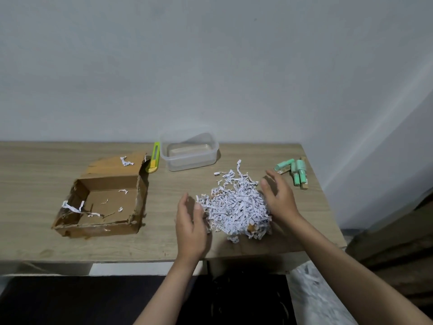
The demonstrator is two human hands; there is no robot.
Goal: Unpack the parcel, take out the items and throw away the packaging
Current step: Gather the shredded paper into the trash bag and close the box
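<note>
Two bare hands flank a heap of shredded paper point(236, 207) lying on the wooden table point(35, 184), right of its middle. The left hand point(191, 227) stands at the heap's left edge, palm inward, fingers spread and loose, its thumb against the strips; the right hand point(280, 198) cups the heap's right side the same way, unclenched. Neither hand has closed on anything.

To the left, well apart from the heap, sits the cardboard box point(100, 207), open at the top, its walls torn and ragged. Inside lie only a few stray paper strips; one more rests on the flap folded out behind it. A yellow-green utility knife point(153, 158) lies just beside that flap. Next to the knife stands a clear plastic tub point(191, 152) with nothing visible in it.

Near the table's right far corner lies a cluster of small mint-green tubes point(295, 171), some with tan ends; their labels are too small to read. The strips carry dark print, also illegible. Something tan peeks from the heap's near edge, unidentifiable.
</note>
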